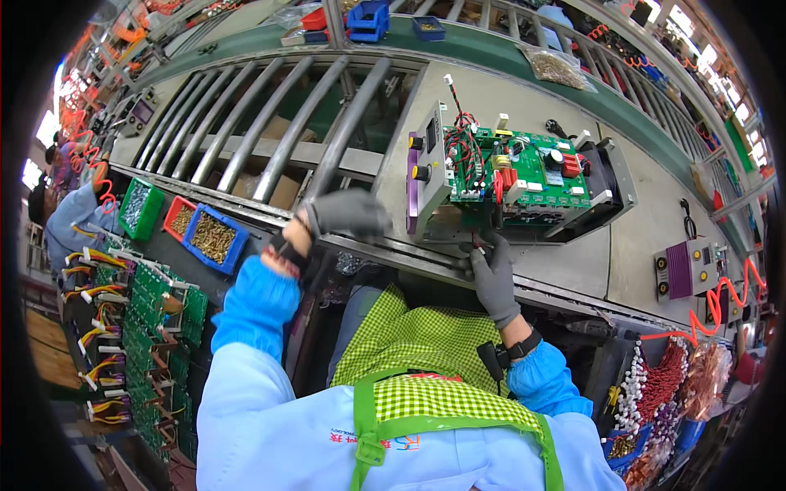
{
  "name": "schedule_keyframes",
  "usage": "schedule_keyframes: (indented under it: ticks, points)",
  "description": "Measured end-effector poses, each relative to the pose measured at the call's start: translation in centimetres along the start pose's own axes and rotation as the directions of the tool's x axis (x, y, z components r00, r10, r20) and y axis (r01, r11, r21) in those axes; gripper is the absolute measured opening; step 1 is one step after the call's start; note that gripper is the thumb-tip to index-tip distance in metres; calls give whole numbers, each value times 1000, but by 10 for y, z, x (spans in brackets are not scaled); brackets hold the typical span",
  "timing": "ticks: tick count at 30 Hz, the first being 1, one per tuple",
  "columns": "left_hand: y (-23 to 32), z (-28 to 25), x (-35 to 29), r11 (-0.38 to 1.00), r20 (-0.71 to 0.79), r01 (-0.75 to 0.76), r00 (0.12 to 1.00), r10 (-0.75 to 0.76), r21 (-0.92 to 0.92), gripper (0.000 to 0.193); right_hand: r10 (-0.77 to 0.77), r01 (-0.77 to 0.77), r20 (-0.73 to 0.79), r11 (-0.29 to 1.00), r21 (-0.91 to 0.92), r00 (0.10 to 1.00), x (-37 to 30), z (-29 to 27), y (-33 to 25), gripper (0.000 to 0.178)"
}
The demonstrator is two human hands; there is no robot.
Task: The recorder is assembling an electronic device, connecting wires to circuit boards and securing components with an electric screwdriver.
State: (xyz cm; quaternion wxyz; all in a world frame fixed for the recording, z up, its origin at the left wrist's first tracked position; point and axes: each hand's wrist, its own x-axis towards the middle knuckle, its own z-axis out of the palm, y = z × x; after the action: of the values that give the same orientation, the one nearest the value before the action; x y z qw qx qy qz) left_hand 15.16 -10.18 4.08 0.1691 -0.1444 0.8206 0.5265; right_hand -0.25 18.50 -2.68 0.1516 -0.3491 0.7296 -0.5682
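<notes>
My left hand [348,214], in a grey glove, is smeared by motion above the near edge of the roller conveyor, left of an open electronic unit. Its fingers are too blurred to read. My right hand [493,280], also gloved, is at the unit's near side with its fingers pinched together; what they hold is too small to name. The unit has a green circuit board [540,176], a purple-edged front panel [434,155] with yellow-and-black knobs, and a black fan [604,173] at its right end. Red and black wires [465,135] bunch behind the panel.
Metal rollers [274,155] run left of the unit. Screws fill a blue bin [215,238], beside a red bin [178,218] and a green bin [141,209]. Several circuit boards [164,327] stand at lower left. Another purple-sided unit [688,268] and wire bundles [663,376] are at right.
</notes>
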Motion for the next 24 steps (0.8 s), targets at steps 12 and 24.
schedule_keyframes:
  ticks: [12,24]
  points:
    - [46,165,76,916,-376,-194,925,51,-352,31,349,-504,365,637,583,863,0,-13,17,25]
    - [43,167,112,858,-720,-76,508,472,509,26,-132,124,-133,990,-68,982,-8,-45,31,23]
